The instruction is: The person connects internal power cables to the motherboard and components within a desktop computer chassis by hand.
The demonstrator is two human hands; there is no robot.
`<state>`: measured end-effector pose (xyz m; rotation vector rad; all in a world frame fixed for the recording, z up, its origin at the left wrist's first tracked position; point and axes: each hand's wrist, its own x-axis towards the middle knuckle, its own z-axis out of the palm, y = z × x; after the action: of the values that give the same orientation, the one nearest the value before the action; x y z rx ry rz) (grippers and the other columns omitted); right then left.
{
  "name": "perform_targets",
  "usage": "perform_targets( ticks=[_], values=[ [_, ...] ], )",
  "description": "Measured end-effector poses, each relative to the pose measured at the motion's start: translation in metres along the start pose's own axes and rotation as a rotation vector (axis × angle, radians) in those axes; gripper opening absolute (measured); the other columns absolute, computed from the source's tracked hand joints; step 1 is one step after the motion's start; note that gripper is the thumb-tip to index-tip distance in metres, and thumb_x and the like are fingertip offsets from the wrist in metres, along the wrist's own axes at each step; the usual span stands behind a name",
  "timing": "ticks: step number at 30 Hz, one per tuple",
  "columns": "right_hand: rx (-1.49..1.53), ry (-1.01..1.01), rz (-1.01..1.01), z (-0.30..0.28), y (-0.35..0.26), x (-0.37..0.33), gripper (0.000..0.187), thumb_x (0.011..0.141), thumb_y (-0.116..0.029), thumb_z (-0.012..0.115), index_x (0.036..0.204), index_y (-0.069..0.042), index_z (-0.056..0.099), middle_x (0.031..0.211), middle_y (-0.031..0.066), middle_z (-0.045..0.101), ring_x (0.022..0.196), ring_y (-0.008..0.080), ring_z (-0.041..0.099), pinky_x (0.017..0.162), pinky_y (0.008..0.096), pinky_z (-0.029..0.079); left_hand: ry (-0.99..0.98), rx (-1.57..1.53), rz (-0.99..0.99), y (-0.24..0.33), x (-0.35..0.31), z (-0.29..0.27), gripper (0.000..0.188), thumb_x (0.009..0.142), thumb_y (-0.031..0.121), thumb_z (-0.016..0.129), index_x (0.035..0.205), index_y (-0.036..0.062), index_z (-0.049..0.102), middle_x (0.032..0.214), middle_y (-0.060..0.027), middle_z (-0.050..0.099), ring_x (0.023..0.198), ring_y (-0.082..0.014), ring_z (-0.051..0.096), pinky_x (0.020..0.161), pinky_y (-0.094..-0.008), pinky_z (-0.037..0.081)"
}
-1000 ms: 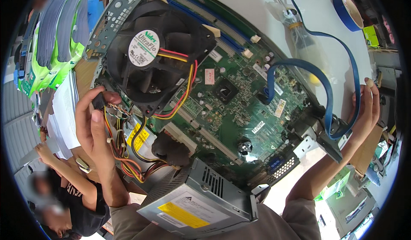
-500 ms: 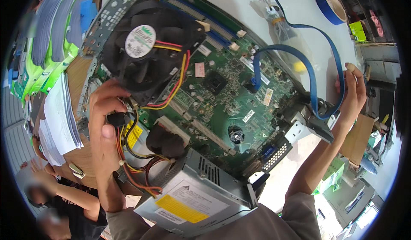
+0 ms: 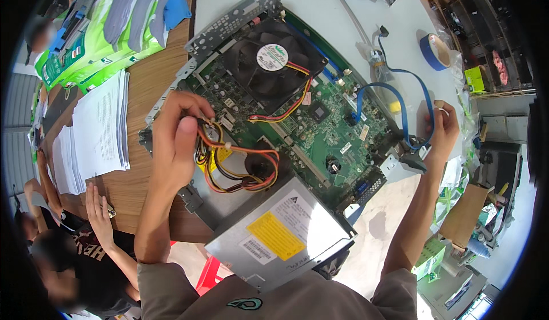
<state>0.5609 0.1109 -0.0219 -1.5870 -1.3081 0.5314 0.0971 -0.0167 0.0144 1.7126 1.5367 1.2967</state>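
Note:
An open computer chassis lies on the table with its green motherboard (image 3: 320, 120) showing. A black cooling fan (image 3: 270, 63) sits on the board at the back. A grey power supply box (image 3: 280, 234) with a yellow label fills the near corner. My left hand (image 3: 177, 140) pinches a bundle of orange, yellow and black power cables (image 3: 240, 166) at the board's left edge. My right hand (image 3: 441, 130) grips the right edge of the chassis, touching a blue flat data cable (image 3: 400, 100).
Stacks of white paper (image 3: 94, 131) and green packets (image 3: 108, 28) lie on the wooden table at left. A blue tape roll (image 3: 434, 51) rests at the back right. Another person (image 3: 74, 257) sits at lower left with a hand on the table.
The view has shifted, so the chassis sits more centrally. My left hand has moved up along the board's left edge, pulling the cable bundle with it. My right hand stays on the right edge.

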Motion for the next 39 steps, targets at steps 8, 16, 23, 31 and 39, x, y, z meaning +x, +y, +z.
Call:
perform_targets(
  ticks=[8,16,23,31,39],
  values=[
    [-0.043,0.025,-0.047,0.002,0.004,0.001,0.018,0.095,-0.008,0.057,0.109,-0.001,0.066,0.071,0.001,0.061,0.062,0.0055,0.049,0.054,0.023,0.035,0.041,-0.173,-0.071,0.0,-0.003,-0.004,0.029,0.109,0.031,0.043,0.1,0.0034,0.046,0.088,-0.0061,0.056,0.076,-0.0116,0.044,0.07,-0.0274,0.038],
    [-0.06,0.024,-0.081,-0.003,0.005,0.007,0.019,0.095,-0.009,0.057,0.111,-0.001,0.065,0.07,0.0021,0.062,0.058,0.0054,0.047,0.053,0.0235,0.034,0.125,-0.221,-0.056,0.001,-0.002,-0.001,0.026,0.11,0.027,0.044,0.103,0.0025,0.049,0.085,-0.0062,0.061,0.078,-0.0115,0.052,0.076,-0.0272,0.043],
    [-0.015,0.054,-0.067,-0.006,0.023,0.011,0.02,0.094,-0.008,0.058,0.112,-0.005,0.066,0.068,-0.0017,0.057,0.057,0.0043,0.042,0.05,0.0237,0.029,0.251,-0.276,-0.067,0.002,0.001,-0.009,0.024,0.109,0.025,0.051,0.104,0.0019,0.052,0.084,-0.0062,0.067,0.076,-0.0109,0.061,0.07,-0.0257,0.047],
    [-0.052,0.036,-0.151,-0.011,0.039,0.023,0.018,0.096,-0.007,0.058,0.112,-0.003,0.065,0.068,-0.004,0.051,0.061,0.0042,0.036,0.053,0.0248,0.025,-0.109,-0.167,-0.087,0.001,0.002,-0.057,0.02,0.095,0.02,0.071,0.095,0.0044,0.057,0.083,-0.0071,0.068,0.074,-0.018,0.063,0.072,-0.0314,0.048],
    [-0.145,-0.135,-0.132,-0.015,0.032,0.017,0.02,0.102,-0.014,0.057,0.12,-0.005,0.06,0.069,-0.001,0.056,0.059,0.0035,0.043,0.052,0.0224,0.029,-0.4,0.184,0.052,0.021,-0.022,-0.077,0.02,0.076,-0.003,0.073,0.09,0.0072,0.065,0.102,-0.0064,0.066,0.104,-0.0296,0.064,0.093,-0.0412,0.047]
  ],
)
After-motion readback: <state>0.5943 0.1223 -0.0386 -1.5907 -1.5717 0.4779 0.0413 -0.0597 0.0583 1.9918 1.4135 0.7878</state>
